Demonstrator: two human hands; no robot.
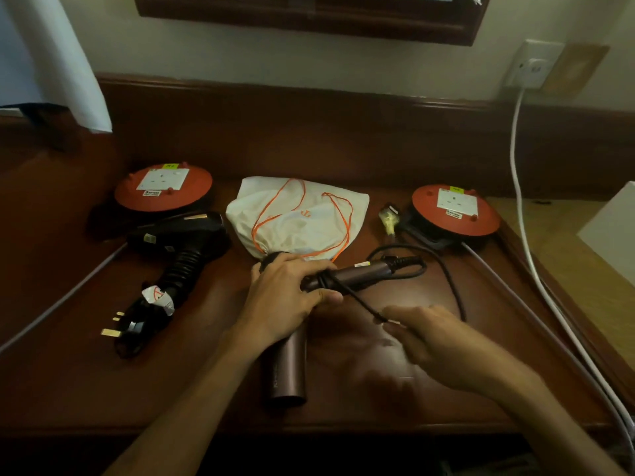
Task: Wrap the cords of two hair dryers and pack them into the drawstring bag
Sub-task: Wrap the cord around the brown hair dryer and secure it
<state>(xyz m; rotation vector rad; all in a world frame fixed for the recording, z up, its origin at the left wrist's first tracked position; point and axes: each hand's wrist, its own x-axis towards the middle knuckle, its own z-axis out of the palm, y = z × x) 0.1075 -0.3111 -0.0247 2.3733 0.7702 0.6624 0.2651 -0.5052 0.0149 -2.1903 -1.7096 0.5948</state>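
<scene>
- The wooden surface (360, 159) carried everything, and both of the person's forearms reached over its near edge.
- The drawstring bag (299, 218) lay just beyond the left fingers, white with orange cords looped loose over it. It looked limp and flat, so I judged nothing was packed yet.
- Two red cable reels sat well out to either side: one (163, 188) beyond and left of the left hand, one (455, 209) beyond and right of the right hand.
- The black hair dryer (178, 242) rested left of the left hand, its cord (144, 321) bunched by the handle with a paper tag round it and the plug (118, 329) lying free. That one seemed wrapped, or nearly so.
- The brown hair dryer (285, 365) lay under the left hand (285, 297), barrel towards the person and handle running off to the right.
- The left fingers were curled over the joint of barrel and handle, pinning a few turns of cord there.
- The right hand (426, 334) was blurred; its fingers appeared pinched on the black cord (364, 305), drawn taut from the handle.
- Much cord trailed in a loop beyond the right fingers, so most of this wrap and all the packing remained, in my judgement.
</scene>
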